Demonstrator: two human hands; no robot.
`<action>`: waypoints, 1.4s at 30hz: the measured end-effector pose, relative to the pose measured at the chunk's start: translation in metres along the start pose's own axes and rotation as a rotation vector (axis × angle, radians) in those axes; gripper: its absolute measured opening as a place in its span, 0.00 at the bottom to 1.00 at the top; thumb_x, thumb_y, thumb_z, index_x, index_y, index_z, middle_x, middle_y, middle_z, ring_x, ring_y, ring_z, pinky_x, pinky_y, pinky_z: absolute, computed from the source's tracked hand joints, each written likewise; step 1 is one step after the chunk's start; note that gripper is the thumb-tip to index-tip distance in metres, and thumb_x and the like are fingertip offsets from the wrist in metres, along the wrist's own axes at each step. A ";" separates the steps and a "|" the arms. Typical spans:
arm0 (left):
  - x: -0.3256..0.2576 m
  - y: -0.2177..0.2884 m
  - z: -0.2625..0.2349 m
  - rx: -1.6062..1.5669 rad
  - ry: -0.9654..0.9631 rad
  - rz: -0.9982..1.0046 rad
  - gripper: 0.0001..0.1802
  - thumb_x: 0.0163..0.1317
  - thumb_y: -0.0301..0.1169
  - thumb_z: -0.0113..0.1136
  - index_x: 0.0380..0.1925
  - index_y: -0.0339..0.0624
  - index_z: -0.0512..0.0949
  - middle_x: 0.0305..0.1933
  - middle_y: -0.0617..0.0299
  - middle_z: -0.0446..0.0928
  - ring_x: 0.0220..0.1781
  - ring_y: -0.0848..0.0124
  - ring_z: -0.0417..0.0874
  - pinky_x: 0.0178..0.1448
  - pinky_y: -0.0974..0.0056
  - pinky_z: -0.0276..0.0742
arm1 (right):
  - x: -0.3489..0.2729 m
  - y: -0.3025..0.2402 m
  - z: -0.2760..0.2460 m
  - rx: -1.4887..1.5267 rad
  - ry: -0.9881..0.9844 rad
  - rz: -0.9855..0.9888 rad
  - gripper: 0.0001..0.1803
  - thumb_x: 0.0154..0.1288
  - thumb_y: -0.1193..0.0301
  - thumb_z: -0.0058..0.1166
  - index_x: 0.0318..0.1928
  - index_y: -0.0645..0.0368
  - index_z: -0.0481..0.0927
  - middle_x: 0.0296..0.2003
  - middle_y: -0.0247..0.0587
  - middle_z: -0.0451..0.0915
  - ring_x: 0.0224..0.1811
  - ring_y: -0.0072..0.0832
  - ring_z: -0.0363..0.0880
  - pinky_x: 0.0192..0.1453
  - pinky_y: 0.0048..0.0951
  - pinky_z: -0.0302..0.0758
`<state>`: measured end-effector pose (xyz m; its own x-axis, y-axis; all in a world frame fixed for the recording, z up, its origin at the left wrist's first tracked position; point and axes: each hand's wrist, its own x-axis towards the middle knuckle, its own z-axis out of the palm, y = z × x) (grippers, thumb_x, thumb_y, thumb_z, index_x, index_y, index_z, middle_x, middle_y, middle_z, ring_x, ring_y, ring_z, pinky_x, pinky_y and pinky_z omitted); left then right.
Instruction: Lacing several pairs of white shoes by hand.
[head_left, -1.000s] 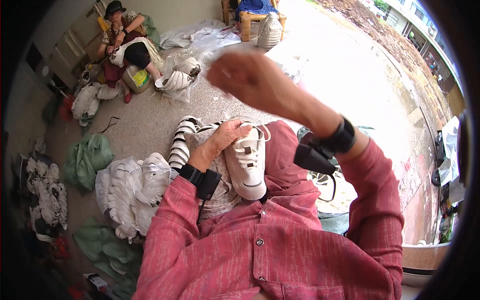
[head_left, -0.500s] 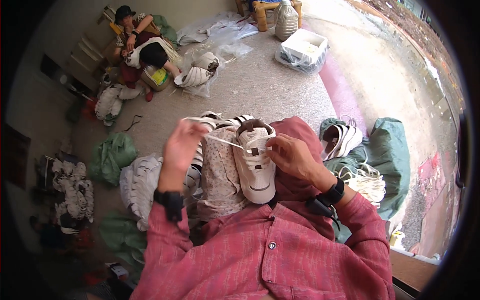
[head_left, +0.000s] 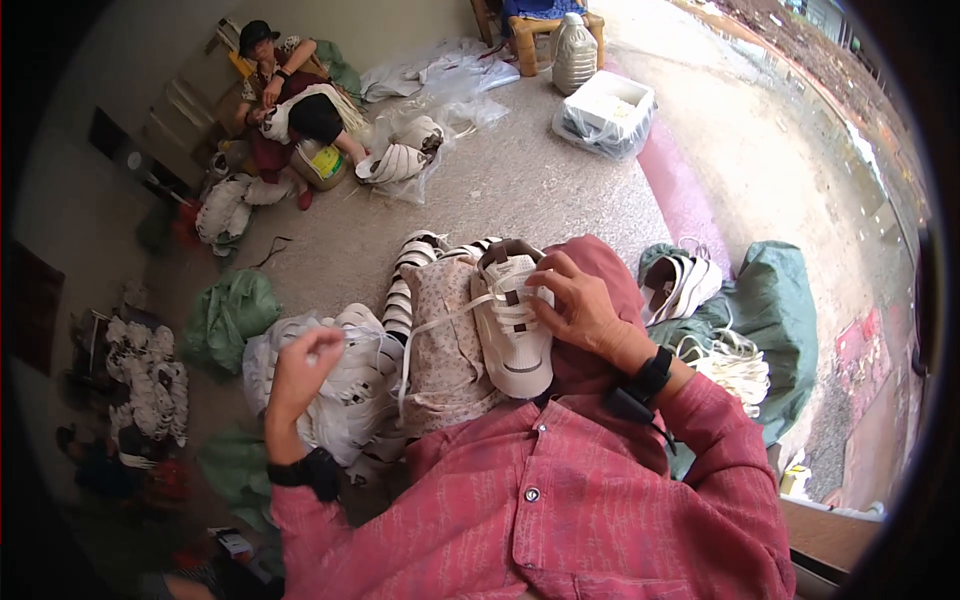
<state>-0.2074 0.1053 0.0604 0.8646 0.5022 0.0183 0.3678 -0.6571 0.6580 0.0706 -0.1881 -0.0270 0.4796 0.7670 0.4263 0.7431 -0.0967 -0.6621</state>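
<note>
A white sneaker lies sole-down on my lap, toe toward me. My right hand rests on its right side near the tongue and holds it steady. My left hand is drawn out to the left, pinching the end of a white lace that runs taut back to the shoe's eyelets. A patterned cloth covers my left knee under the shoe.
Piles of white shoes sit in bags at my left. More shoes and loose laces lie on a green sack at my right. Another person sits far left among shoe heaps. A white box stands beyond.
My left hand has pulled the lace down and out to the left, away from the shoe. My right hand, raised high a second ago, stays on the shoe's side.
</note>
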 end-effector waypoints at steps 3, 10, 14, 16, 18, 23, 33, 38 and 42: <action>0.049 0.043 0.054 -0.300 0.049 0.192 0.10 0.59 0.26 0.64 0.41 0.39 0.81 0.41 0.64 0.82 0.43 0.77 0.80 0.48 0.69 0.74 | 0.007 -0.002 -0.001 -0.059 -0.008 -0.105 0.13 0.57 0.69 0.57 0.44 0.57 0.77 0.42 0.42 0.74 0.37 0.43 0.79 0.40 0.39 0.77; 0.105 0.093 0.142 -0.007 -0.141 0.366 0.10 0.54 0.30 0.69 0.35 0.39 0.80 0.32 0.65 0.74 0.33 0.74 0.76 0.37 0.68 0.73 | 0.019 0.000 0.004 -0.301 -0.060 -0.231 0.08 0.55 0.70 0.57 0.35 0.56 0.74 0.33 0.39 0.72 0.31 0.39 0.77 0.35 0.39 0.74; 0.117 0.094 0.153 0.090 -0.155 0.525 0.08 0.56 0.29 0.66 0.33 0.39 0.79 0.33 0.65 0.73 0.35 0.73 0.76 0.39 0.66 0.72 | 0.019 0.003 0.007 -0.328 -0.074 -0.263 0.07 0.54 0.71 0.57 0.32 0.56 0.73 0.32 0.38 0.72 0.29 0.37 0.77 0.33 0.37 0.74; 0.119 0.101 0.157 -0.146 -0.172 0.525 0.07 0.59 0.29 0.64 0.31 0.38 0.78 0.32 0.65 0.73 0.35 0.72 0.75 0.41 0.66 0.72 | 0.017 0.003 0.007 -0.343 -0.085 -0.256 0.07 0.54 0.71 0.57 0.32 0.56 0.73 0.31 0.39 0.72 0.29 0.37 0.77 0.33 0.37 0.74; 0.118 0.107 0.154 -0.355 -0.202 0.490 0.07 0.62 0.29 0.61 0.30 0.37 0.76 0.31 0.66 0.73 0.36 0.72 0.75 0.43 0.66 0.72 | 0.014 0.001 0.005 -0.294 -0.082 -0.230 0.07 0.58 0.70 0.57 0.36 0.57 0.76 0.31 0.38 0.72 0.29 0.37 0.77 0.33 0.37 0.73; 0.106 0.102 0.102 -1.138 -0.540 0.216 0.18 0.70 0.39 0.54 0.37 0.31 0.78 0.27 0.64 0.74 0.28 0.75 0.71 0.36 0.70 0.68 | 0.010 -0.002 0.003 -0.272 -0.043 -0.227 0.06 0.58 0.71 0.56 0.33 0.56 0.74 0.31 0.38 0.72 0.28 0.37 0.77 0.32 0.37 0.74; 0.031 0.063 -0.016 0.077 -0.548 -0.220 0.11 0.64 0.34 0.58 0.35 0.36 0.82 0.34 0.64 0.80 0.33 0.75 0.79 0.37 0.70 0.72 | 0.011 0.005 0.017 -0.345 0.010 -0.231 0.05 0.57 0.70 0.55 0.29 0.56 0.74 0.29 0.38 0.73 0.27 0.36 0.77 0.30 0.36 0.74; 0.054 0.073 0.053 -0.049 -0.065 0.334 0.05 0.60 0.25 0.61 0.34 0.35 0.80 0.37 0.60 0.80 0.42 0.72 0.80 0.47 0.68 0.73 | 0.018 -0.001 0.001 -0.385 -0.081 -0.279 0.05 0.55 0.71 0.55 0.30 0.56 0.74 0.29 0.37 0.74 0.29 0.36 0.78 0.32 0.36 0.74; 0.088 0.101 0.126 0.073 0.018 0.716 0.07 0.53 0.25 0.64 0.34 0.39 0.79 0.39 0.57 0.79 0.47 0.59 0.79 0.55 0.59 0.70 | 0.023 -0.004 -0.005 -0.391 -0.176 -0.307 0.04 0.52 0.73 0.54 0.30 0.56 0.74 0.29 0.38 0.76 0.33 0.37 0.79 0.36 0.36 0.73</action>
<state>-0.0513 0.0125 0.0337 0.8966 -0.0578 0.4391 -0.2651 -0.8642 0.4277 0.0809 -0.1731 -0.0116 0.1523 0.8887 0.4324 0.9718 -0.0549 -0.2294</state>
